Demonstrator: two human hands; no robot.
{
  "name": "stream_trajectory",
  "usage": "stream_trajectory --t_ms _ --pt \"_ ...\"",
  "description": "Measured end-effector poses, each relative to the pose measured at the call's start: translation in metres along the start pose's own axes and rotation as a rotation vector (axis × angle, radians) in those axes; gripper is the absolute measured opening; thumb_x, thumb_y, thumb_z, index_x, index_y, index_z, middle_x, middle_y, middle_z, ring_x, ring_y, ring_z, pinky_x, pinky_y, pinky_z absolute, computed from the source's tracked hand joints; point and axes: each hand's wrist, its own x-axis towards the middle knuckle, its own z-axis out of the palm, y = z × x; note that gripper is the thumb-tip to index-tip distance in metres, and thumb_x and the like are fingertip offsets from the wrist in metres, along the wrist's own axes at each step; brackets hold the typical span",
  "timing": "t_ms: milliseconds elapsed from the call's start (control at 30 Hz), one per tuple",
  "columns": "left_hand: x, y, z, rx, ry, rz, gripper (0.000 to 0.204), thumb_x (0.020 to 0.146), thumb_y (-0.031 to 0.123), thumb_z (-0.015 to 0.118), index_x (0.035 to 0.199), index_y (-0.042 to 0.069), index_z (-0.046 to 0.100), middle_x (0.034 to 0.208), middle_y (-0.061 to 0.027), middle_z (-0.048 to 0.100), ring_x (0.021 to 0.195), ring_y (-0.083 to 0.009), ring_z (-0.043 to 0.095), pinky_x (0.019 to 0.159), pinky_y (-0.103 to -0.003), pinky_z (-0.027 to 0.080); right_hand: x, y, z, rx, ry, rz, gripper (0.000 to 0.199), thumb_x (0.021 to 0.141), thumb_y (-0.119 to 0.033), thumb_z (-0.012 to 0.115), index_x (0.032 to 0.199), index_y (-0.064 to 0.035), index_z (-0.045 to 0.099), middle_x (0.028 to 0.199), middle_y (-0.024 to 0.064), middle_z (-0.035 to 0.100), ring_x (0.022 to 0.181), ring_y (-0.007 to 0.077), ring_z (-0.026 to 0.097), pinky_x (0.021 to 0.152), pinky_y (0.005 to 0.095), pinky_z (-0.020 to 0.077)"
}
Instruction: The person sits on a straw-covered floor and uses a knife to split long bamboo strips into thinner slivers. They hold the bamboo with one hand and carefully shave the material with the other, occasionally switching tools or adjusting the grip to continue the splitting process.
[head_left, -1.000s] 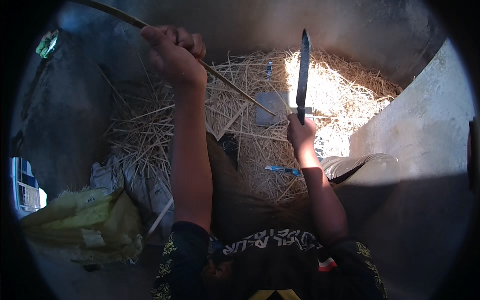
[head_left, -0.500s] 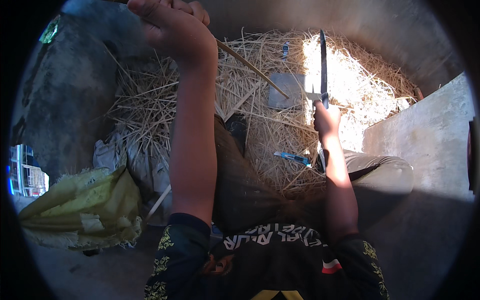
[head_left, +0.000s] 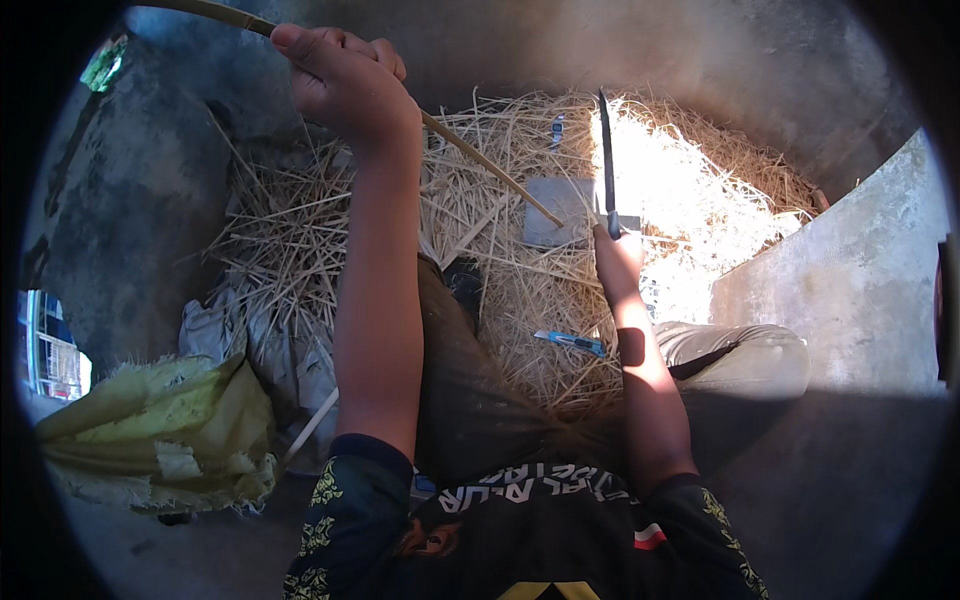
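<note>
A long bamboo strip (head_left: 485, 163) slants across the scene, gripped by my left hand (head_left: 350, 85) at the upper left. Its lower tip lies over a flat grey block (head_left: 543, 190), while the other end runs past my fist to the picture's top edge. On the right, my right hand (head_left: 619, 262) is closed around the handle of a machete (head_left: 607, 160). The dark blade points away from me, nearly edge-on, just right of the strip's tip and apart from it.
Straw-like shavings (head_left: 290, 215) cover the floor before me. A blue utility knife (head_left: 572, 342) lies on them near my legs, and a small blue-and-white item (head_left: 557, 130) lies farther off. A frayed yellow-green sack (head_left: 165, 430) is at left. Concrete walls (head_left: 830, 250) curve around.
The machete has shifted left, closer to the bamboo strip's tip, and its blade now looks thinner. My left hand keeps its grip on the strip. The whole view has shifted slightly.
</note>
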Motion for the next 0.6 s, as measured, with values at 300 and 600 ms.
stream_trajectory --t_ms 300,600 --pt "0.0 0.004 0.001 0.06 0.041 -0.009 0.055 0.103 0.058 0.033 0.073 0.012 0.028 0.053 0.0033 0.02 0.041 -0.0101 0.024 0.044 -0.027 0.019 -0.023 0.104 0.039 -0.156 -0.3 0.298 0.041 0.085 -0.034 0.061 0.074 0.0057 0.063 0.066 0.0141 0.062 0.061 0.024 0.059 0.061 0.039 0.0467" --pt "0.007 0.001 -0.011 0.023 0.032 -0.002 0.055 0.102 0.059 0.034 0.072 0.013 0.028 0.054 0.0027 0.023 0.042 -0.0107 0.027 0.044 -0.029 0.022 -0.005 -0.013 0.009 0.433 0.106 -0.142 0.036 0.091 -0.017 0.057 0.058 -0.0098 0.046 0.053 -0.0047 0.044 0.045 0.0064 0.037 0.045 0.0269 0.0292"
